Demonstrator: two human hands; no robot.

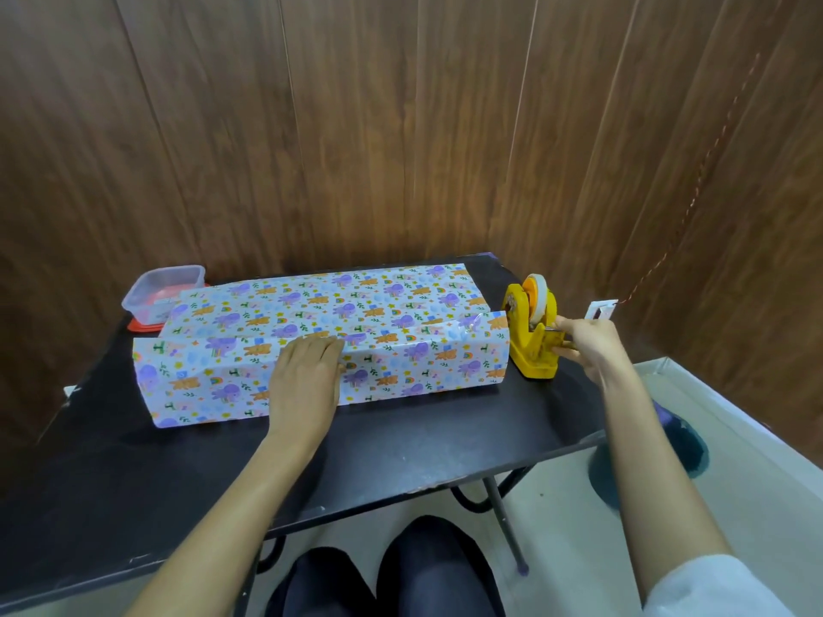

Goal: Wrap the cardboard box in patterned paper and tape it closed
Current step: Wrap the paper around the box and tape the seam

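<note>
Left fingers [321, 348] press flat on the paper-wrapped box [414, 362], its length running left-to-right; right fingers [569, 326] pinch at the tape dispenser [532, 345].

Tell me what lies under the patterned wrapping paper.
The patterned wrapping paper is folded over a long boxy shape on the black table. Whatever it wraps is covered; no cardboard shows.

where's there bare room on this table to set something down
Widest bare patch: near-left corner of the table, between the patterned paper and the near edge. Smaller strip before the paper's right half. Crowded: back-left by the plastic container, right by the tape dispenser.
</note>
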